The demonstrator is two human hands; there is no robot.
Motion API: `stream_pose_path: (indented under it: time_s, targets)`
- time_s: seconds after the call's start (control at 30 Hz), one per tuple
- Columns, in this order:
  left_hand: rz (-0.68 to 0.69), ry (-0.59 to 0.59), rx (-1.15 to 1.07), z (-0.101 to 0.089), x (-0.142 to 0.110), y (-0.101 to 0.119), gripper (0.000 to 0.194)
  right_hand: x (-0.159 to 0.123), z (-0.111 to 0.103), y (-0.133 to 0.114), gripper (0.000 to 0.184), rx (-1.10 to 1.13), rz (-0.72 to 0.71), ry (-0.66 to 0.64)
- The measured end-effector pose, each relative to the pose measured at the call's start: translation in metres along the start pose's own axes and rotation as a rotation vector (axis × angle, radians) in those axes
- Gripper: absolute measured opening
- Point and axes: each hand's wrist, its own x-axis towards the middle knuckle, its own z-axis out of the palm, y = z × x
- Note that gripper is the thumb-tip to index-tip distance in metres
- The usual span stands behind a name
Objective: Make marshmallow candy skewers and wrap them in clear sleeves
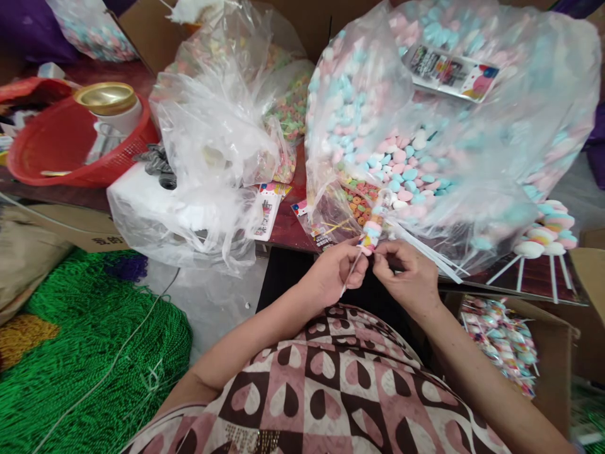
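My left hand (pixel 336 272) is closed around a marshmallow skewer (pixel 372 228) in a clear printed wrapper, its white stick pointing down toward me. Close against the wrapper's lower end, my right hand (pixel 410 277) is pinched, thumb to fingertips; what lies between them is too small to make out. Just beyond the hands is a small clear bag of ring-shaped candies (pixel 360 200). Behind it a large open plastic bag of pink, blue and white marshmallows (pixel 406 170) spreads over the table. Loose white sticks (pixel 428 251) lie beside my right hand.
Finished-looking marshmallow skewers (pixel 548 233) rest at the table's right edge. Below, a cardboard box (pixel 553 353) holds several wrapped ones. Left are white plastic bags (pixel 208 145), a red basket (pixel 35 157) with a gold-lidded jar (pixel 106 99), and green cords (pixel 94 334) on the floor.
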Motion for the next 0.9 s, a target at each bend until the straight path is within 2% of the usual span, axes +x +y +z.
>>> stream_pose_path:
  time_s: [0.07, 0.2, 0.33, 0.47, 0.57, 0.73, 0.9]
  targets:
    - [-0.068, -0.076, -0.062, -0.002, -0.001, 0.003, 0.011, -0.002, -0.002, 0.002, 0.006, 0.03, 0.033, -0.001]
    - [-0.144, -0.096, -0.043, -0.003, -0.001, 0.001, 0.022, -0.001, -0.005, 0.001, 0.006, 0.011, 0.0, 0.002]
    - [-0.02, -0.015, 0.023, 0.001, -0.001, -0.007, 0.026, 0.001, -0.006, -0.003, 0.011, -0.056, -0.169, 0.033]
    - [0.097, 0.143, 0.042, 0.004, 0.001, -0.015, 0.028, -0.002, -0.001, -0.001, 0.014, -0.064, -0.277, 0.019]
    - [0.145, 0.245, 0.109, 0.004, 0.002, -0.015, 0.036, -0.005, 0.001, 0.001, 0.013, -0.034, -0.197, -0.004]
    - [0.18, 0.243, 0.253, 0.008, -0.001, -0.01, 0.032, -0.005, -0.008, -0.005, 0.014, 0.055, 0.06, 0.023]
    - [0.212, 0.185, 0.31, 0.011, -0.005, -0.01, 0.027, -0.002, -0.008, -0.011, 0.007, -0.043, -0.015, -0.03]
